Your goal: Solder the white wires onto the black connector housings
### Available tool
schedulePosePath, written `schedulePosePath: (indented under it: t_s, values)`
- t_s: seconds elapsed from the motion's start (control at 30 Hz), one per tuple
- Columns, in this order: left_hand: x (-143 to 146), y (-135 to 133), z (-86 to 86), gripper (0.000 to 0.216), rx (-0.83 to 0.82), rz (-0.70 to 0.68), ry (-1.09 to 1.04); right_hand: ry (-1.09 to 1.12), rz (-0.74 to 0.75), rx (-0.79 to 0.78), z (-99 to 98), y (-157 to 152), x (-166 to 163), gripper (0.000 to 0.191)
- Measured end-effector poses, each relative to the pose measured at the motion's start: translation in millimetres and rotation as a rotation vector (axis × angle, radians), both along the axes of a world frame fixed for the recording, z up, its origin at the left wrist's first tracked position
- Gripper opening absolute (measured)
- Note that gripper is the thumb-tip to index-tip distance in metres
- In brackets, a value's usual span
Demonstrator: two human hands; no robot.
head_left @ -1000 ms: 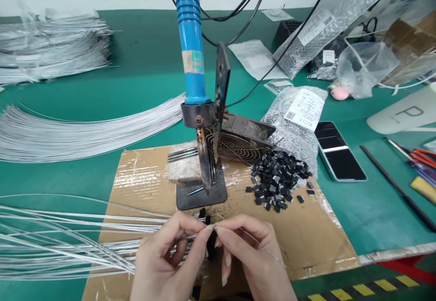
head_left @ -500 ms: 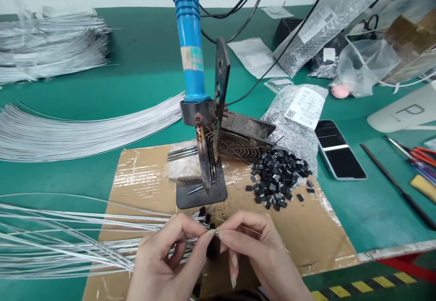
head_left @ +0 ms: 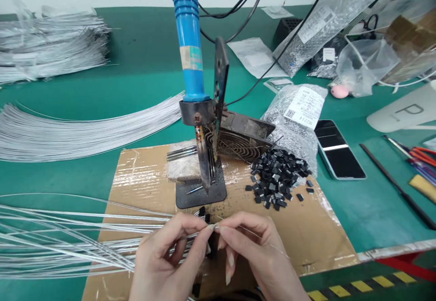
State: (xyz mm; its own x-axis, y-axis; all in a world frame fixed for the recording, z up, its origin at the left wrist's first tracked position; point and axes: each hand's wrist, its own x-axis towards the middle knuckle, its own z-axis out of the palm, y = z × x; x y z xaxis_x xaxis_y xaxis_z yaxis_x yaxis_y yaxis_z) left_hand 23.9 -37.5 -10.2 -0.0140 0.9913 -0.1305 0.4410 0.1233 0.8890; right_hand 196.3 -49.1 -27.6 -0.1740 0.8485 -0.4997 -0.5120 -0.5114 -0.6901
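Note:
My left hand (head_left: 173, 251) and my right hand (head_left: 255, 251) meet fingertip to fingertip over the front of the cardboard sheet (head_left: 316, 228). A thin pale wire (head_left: 250, 233) runs through the pinched fingers of my right hand and back across it. Thumb and forefinger of my left hand are pressed together too; the small thing between them is hidden. Beside and beneath my left hand lie silvery cables (head_left: 112, 246), several ending in black connectors (head_left: 202, 212). Just beyond my hands, a blue-handled soldering iron (head_left: 192, 73) points down in a metal stand, its tip above a black base plate (head_left: 218, 194).
Small black connector pieces (head_left: 281, 173) lie heaped at right, near a plastic bag (head_left: 293, 110) and a phone (head_left: 340, 151). Cable bundles (head_left: 68, 132) stretch across the green mat at left. A tweezers-like dark tool (head_left: 397, 187) rests far right.
Both hands stay pinched together at nearly the same spot. My fingertips have shifted slightly upward, and the lower fingers of my right hand have moved a little left.

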Motion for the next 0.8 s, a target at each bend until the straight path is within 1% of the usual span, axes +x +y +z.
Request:
schedulePosePath:
  t_s: [0.13,0.23,0.4,0.6,0.73,0.8]
  values:
    - [-5,0,-3.5,0.011,0.046,-0.072,0.075,-0.003,-0.028,0.007,-0.9,-1,-3,0.028]
    - [-5,-1,-3.5,0.011,0.075,-0.081,0.101,0.006,-0.056,0.0,0.2,0,-6,0.029]
    - [3,-6,-6.0,0.011,0.131,0.018,0.1,0.041,-0.132,-0.018,1.8,0,-13,0.028]
    - [9,-11,-12.4,0.013,0.111,0.117,0.041,0.074,-0.235,-0.053,-3.8,-6,-29,0.032]
    - [9,-8,-10.7,0.012,0.065,0.137,0.001,0.013,-0.235,-0.025,-5.8,-9,-33,0.034]
    - [8,-7,-8.7,0.011,0.031,0.14,-0.019,-0.053,-0.221,0.019,-6.2,-7,-25,0.028]
